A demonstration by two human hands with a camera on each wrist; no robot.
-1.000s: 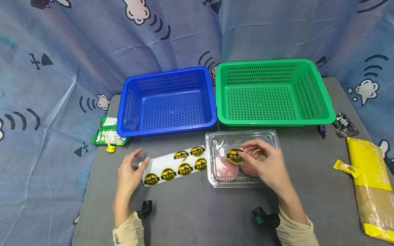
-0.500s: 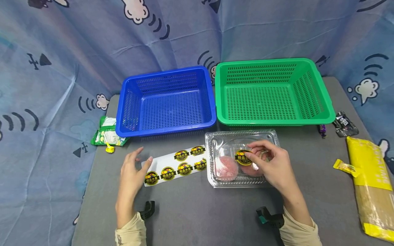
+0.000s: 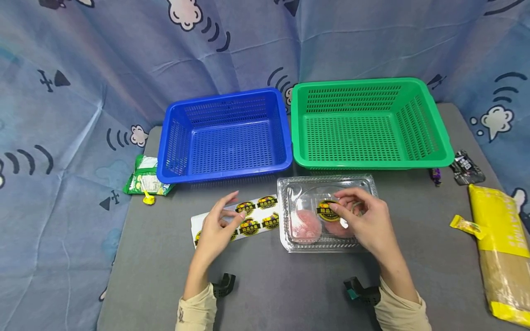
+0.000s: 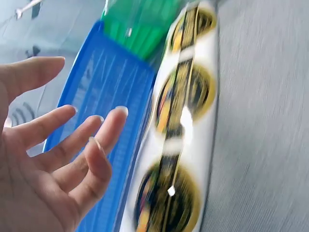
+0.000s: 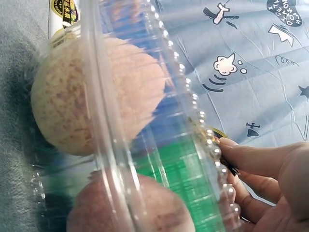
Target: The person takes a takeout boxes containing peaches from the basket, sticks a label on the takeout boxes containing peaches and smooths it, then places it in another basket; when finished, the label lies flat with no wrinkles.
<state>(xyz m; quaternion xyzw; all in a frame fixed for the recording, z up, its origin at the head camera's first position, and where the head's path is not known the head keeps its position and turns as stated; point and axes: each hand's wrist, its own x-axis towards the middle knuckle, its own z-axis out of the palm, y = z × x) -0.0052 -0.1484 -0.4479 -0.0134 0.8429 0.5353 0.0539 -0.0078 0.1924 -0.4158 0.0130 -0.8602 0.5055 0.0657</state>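
A round black-and-gold sticker (image 3: 326, 210) is pinched between the thumb and fingers of my right hand (image 3: 368, 223), over a clear plastic clamshell box (image 3: 290, 184). Inside the lidded box lie a pinkish peach (image 3: 305, 227) and a second peach (image 5: 130, 208), partly covered by the right hand in the head view. To the left lies a white sticker sheet (image 3: 262, 213) with several matching stickers. My left hand (image 3: 215, 232) hovers over its left part, holding nothing. In the left wrist view its fingers (image 4: 113, 128) are loosely bent and apart from the sheet.
Behind the box stand a blue basket (image 3: 223, 176) and a green basket (image 3: 372, 163). A green snack packet (image 3: 149, 179) and a small yellow candy (image 3: 149, 198) lie at left. At right are a yellow bag (image 3: 497, 230), a yellow-wrapped candy (image 3: 465, 225) and a black packet (image 3: 468, 168).
My left hand has moved right, from the sheet's left end to over its stickers. The right hand carried the sticker slightly right over the box, then stayed nearly still.
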